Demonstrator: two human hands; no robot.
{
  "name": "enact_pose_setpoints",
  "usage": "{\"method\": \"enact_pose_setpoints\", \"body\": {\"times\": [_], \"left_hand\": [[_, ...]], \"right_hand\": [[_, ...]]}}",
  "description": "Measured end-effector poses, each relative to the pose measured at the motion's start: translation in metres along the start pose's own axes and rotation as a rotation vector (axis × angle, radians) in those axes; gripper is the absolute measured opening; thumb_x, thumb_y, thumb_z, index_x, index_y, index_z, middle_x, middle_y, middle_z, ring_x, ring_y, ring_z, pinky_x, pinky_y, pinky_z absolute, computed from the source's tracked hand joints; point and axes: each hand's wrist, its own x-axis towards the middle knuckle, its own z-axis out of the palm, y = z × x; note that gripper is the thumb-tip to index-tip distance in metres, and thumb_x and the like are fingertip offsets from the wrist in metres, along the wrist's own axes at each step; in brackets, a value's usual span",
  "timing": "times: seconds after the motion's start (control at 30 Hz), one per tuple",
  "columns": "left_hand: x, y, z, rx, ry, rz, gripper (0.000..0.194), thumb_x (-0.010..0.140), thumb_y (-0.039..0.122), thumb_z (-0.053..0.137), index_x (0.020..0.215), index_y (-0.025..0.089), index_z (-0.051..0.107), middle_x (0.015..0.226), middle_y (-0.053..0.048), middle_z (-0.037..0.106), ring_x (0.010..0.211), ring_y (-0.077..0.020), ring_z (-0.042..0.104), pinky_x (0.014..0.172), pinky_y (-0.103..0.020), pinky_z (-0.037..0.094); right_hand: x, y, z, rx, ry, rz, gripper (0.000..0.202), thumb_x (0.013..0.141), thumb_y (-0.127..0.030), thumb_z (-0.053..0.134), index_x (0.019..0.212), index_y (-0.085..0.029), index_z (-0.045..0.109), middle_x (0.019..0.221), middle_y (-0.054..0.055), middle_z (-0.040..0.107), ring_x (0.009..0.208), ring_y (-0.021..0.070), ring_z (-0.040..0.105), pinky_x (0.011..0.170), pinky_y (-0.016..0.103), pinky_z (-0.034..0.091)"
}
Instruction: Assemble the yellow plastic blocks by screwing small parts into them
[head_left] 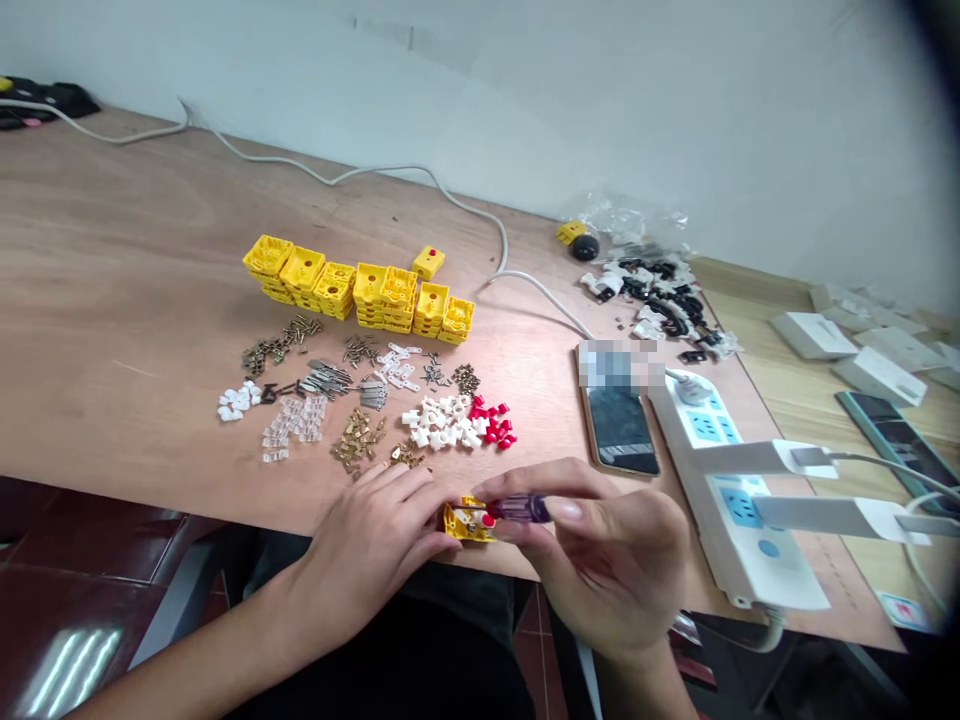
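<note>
At the table's front edge, my left hand [382,530] pinches the left side of a small yellow housing [469,532], which has white and red parts inside. My right hand [607,550] is closed round the dark purple handle of a screwdriver [523,508], its shaft pointing left into the housing. Just beyond lie white plastic parts [442,422], red caps [496,425], brass pieces [358,438] and clear plastic pieces [294,425]. Stacks of yellow housings [386,297] stand farther back.
A phone [621,420] lies right of my hands, beside a white power strip [739,500] with plugged-in chargers. Black and white parts [667,300] are heaped at the back right. A pale cable [420,170] crosses the table's rear.
</note>
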Motion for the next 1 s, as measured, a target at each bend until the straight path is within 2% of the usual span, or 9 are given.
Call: {"method": "enact_pose_setpoints", "body": {"times": [0.13, 0.27, 0.37, 0.47, 0.6, 0.7, 0.8, 0.9, 1.0], "left_hand": [[-0.001, 0.001, 0.003, 0.041, -0.012, 0.024, 0.029, 0.095, 0.048, 0.069, 0.106, 0.023, 0.061, 0.091, 0.001, 0.064, 0.082, -0.0221, 0.056, 0.071, -0.033, 0.033], [-0.002, 0.002, 0.006, 0.113, 0.065, 0.105, 0.037, 0.100, 0.059, 0.054, 0.105, 0.024, 0.063, 0.086, 0.000, 0.064, 0.076, -0.0208, 0.052, 0.066, -0.033, 0.027], [-0.001, 0.002, 0.006, 0.085, 0.089, 0.120, 0.040, 0.106, 0.056, 0.042, 0.100, 0.024, 0.065, 0.084, 0.000, 0.066, 0.075, -0.0194, 0.053, 0.066, -0.033, 0.027], [0.000, 0.002, 0.004, 0.026, 0.078, 0.105, 0.037, 0.108, 0.050, 0.042, 0.097, 0.025, 0.067, 0.087, 0.001, 0.068, 0.077, -0.0187, 0.055, 0.067, -0.032, 0.029], [0.001, 0.004, 0.002, -0.005, 0.077, 0.085, 0.040, 0.111, 0.043, 0.039, 0.090, 0.022, 0.066, 0.081, 0.000, 0.065, 0.073, -0.0186, 0.053, 0.066, -0.032, 0.029], [0.000, 0.005, 0.003, 0.001, 0.050, 0.069, 0.039, 0.111, 0.039, 0.039, 0.089, 0.022, 0.066, 0.083, 0.000, 0.065, 0.074, -0.0191, 0.053, 0.067, -0.033, 0.028], [-0.001, 0.006, 0.005, 0.019, 0.029, 0.060, 0.041, 0.111, 0.043, 0.037, 0.091, 0.022, 0.066, 0.084, -0.001, 0.065, 0.076, -0.0201, 0.052, 0.068, -0.034, 0.028], [-0.002, 0.006, 0.007, 0.044, 0.063, 0.065, 0.043, 0.111, 0.046, 0.036, 0.091, 0.021, 0.065, 0.083, -0.001, 0.065, 0.076, -0.0205, 0.051, 0.068, -0.034, 0.028], [-0.002, 0.007, 0.007, 0.050, 0.109, 0.091, 0.041, 0.111, 0.045, 0.039, 0.091, 0.021, 0.065, 0.082, -0.001, 0.065, 0.075, -0.0197, 0.051, 0.068, -0.034, 0.029]], "right_hand": [[0.000, 0.004, 0.001, 0.049, -0.020, 0.042, 0.059, 0.086, 0.010, 0.064, 0.129, -0.031, 0.058, 0.111, 0.002, 0.076, 0.097, 0.0184, 0.077, 0.070, 0.032, 0.069], [0.000, 0.003, 0.001, 0.127, -0.076, 0.080, 0.054, 0.092, 0.003, 0.063, 0.131, -0.033, 0.057, 0.113, 0.002, 0.076, 0.101, 0.0194, 0.077, 0.068, 0.031, 0.068], [0.000, 0.001, 0.001, 0.151, -0.087, 0.079, 0.052, 0.093, 0.003, 0.061, 0.132, -0.032, 0.057, 0.117, 0.003, 0.076, 0.105, 0.0197, 0.076, 0.068, 0.030, 0.069], [0.001, -0.003, 0.000, 0.156, -0.072, 0.083, 0.048, 0.093, 0.003, 0.059, 0.130, -0.028, 0.057, 0.122, 0.006, 0.075, 0.111, 0.0209, 0.075, 0.072, 0.032, 0.070], [-0.002, -0.011, 0.006, 0.128, -0.074, 0.058, 0.044, 0.093, 0.003, 0.061, 0.125, -0.027, 0.060, 0.108, 0.004, 0.078, 0.091, 0.0181, 0.079, 0.071, 0.031, 0.071], [-0.005, -0.016, 0.015, 0.058, 0.014, 0.024, 0.040, 0.090, 0.002, 0.066, 0.115, -0.029, 0.064, 0.105, 0.001, 0.075, 0.081, 0.0152, 0.078, 0.064, 0.028, 0.070], [-0.006, -0.017, 0.019, -0.023, 0.109, -0.003, 0.038, 0.082, 0.003, 0.075, 0.101, -0.027, 0.065, 0.100, 0.000, 0.072, 0.076, 0.0141, 0.075, 0.059, 0.026, 0.068], [-0.003, -0.016, 0.012, -0.051, 0.057, -0.017, 0.042, 0.077, 0.001, 0.081, 0.103, -0.027, 0.064, 0.098, -0.001, 0.073, 0.077, 0.0151, 0.076, 0.061, 0.027, 0.069], [-0.003, -0.018, 0.002, -0.029, -0.050, 0.022, 0.038, 0.085, -0.003, 0.076, 0.113, -0.026, 0.064, 0.113, 0.004, 0.076, 0.091, 0.0200, 0.080, 0.068, 0.032, 0.071]]}}
